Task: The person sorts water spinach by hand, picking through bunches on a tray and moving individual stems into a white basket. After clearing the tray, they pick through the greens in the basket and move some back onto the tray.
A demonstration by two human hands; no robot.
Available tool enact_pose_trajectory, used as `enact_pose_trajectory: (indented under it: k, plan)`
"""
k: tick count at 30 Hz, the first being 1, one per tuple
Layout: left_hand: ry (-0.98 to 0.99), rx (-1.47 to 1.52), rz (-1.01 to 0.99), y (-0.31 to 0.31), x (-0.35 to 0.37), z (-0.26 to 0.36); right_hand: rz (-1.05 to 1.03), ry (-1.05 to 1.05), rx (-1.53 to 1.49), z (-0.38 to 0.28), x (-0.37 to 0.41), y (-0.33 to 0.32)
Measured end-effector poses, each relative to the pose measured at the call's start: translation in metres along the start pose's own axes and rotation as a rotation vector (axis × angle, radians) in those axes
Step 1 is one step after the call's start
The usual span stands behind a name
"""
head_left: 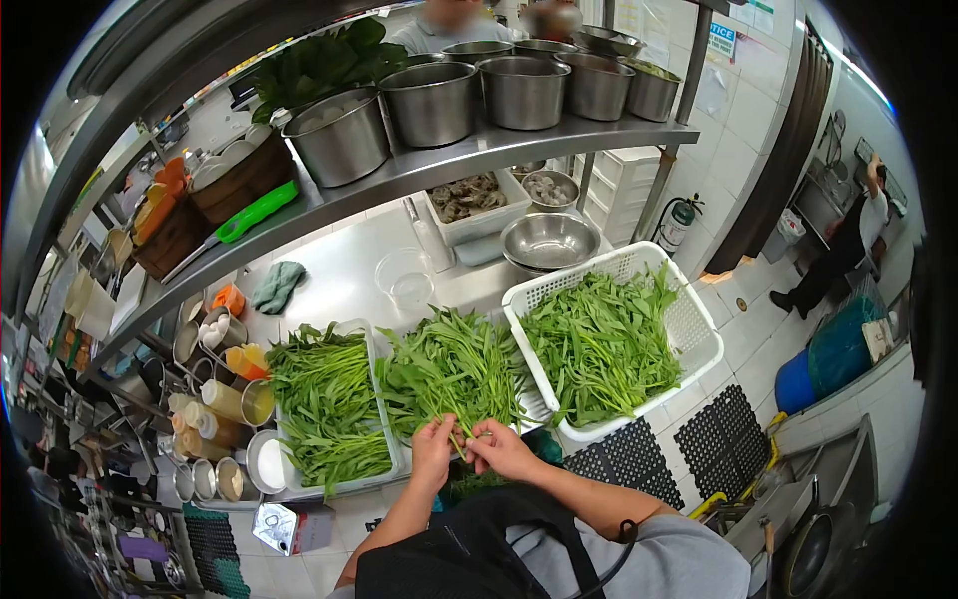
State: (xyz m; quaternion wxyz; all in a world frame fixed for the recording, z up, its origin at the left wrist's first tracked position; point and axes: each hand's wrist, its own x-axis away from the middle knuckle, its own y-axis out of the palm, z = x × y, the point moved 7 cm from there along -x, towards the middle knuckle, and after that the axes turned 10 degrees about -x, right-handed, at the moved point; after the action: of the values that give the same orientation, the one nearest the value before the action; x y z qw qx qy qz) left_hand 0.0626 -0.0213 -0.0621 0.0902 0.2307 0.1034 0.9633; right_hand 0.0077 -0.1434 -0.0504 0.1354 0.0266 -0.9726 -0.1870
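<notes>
My left hand [434, 449] is closed around the lower stems of some water spinach [454, 364] at the near edge of the middle pile. Right beside it, my right hand [502, 451] pinches at the same stems, its fingertips close to the left ones. To the left, a shallow pale tray [396, 449] holds more water spinach, laid mostly lengthwise. On the right stands a white perforated basket [702, 347] heaped with loose leafy pieces. What lies under the middle pile is mostly hidden; a ridged white surface shows at its right side.
Steel pots [429, 105] line the shelf above the counter, with a green-handled knife [257, 213] at its edge. Behind the greens are a steel bowl [551, 242], a shrimp tub [477, 228] and a green cloth [278, 288]. Sauce bottles [222, 399] stand left. A person [848, 235] is far right.
</notes>
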Motion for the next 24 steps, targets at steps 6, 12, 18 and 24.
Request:
enact_pose_trajectory:
  k: [6, 12, 18, 24]
  plan:
    - [0.079, -0.136, -0.02, -0.004, -0.005, 0.001, -0.01, 0.119, -0.116, 0.004, -0.003, -0.001]
    - [-0.102, 0.34, -0.079, 0.002, 0.007, -0.003, 0.057, 0.031, -0.143, 0.001, -0.011, 0.001]
    - [-0.037, 0.31, -0.16, 0.004, 0.001, 0.002, 0.027, -0.101, -0.049, -0.024, -0.006, 0.015]
    - [-0.017, 0.047, -0.033, 0.0, 0.009, 0.013, -0.09, -0.176, 0.259, -0.018, -0.012, 0.026]
